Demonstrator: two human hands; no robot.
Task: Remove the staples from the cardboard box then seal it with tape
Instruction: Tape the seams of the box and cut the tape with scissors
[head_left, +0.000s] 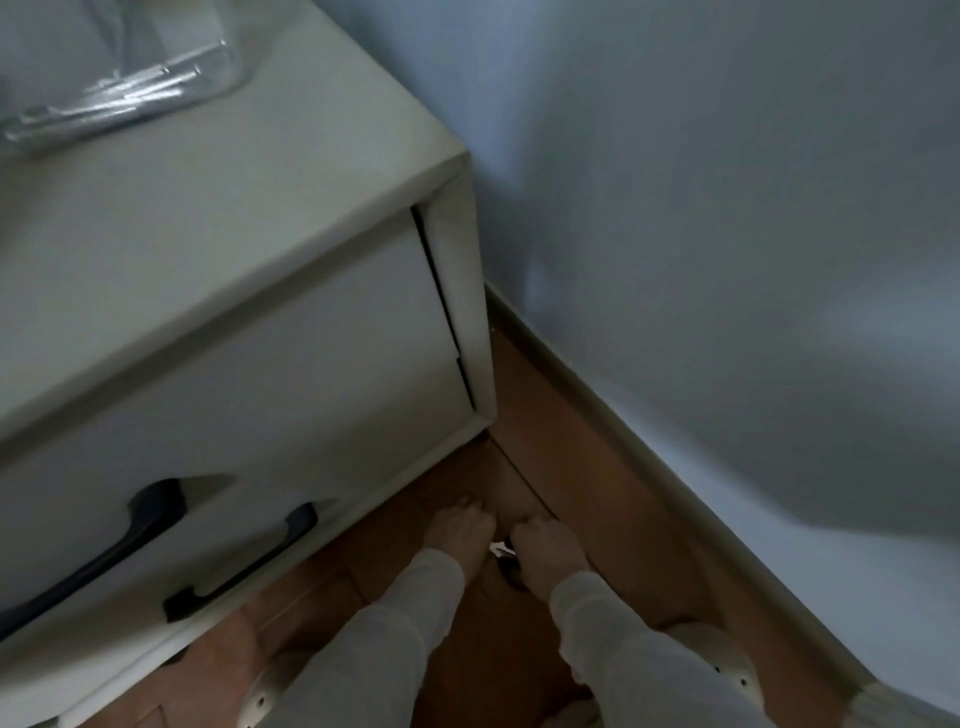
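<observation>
The brown cardboard box (480, 629) lies low in the dim gap between a white cabinet and the wall. Both my hands reach down onto its top. My left hand (460, 525) rests on the cardboard with its fingers laid forward. Just to its right, my right hand (545, 545) is curled round a small dark tool (511, 571), and a bright bit shows between the two hands. The picture is blurred, so no staples or tape can be made out.
A white cabinet (234, 312) with two dark handles (244, 566) stands close on the left, with clear plastic wrapping (119, 88) on top. A pale wall (727, 234) and skirting board (649, 457) close off the right. White slippers (727, 660) flank the box.
</observation>
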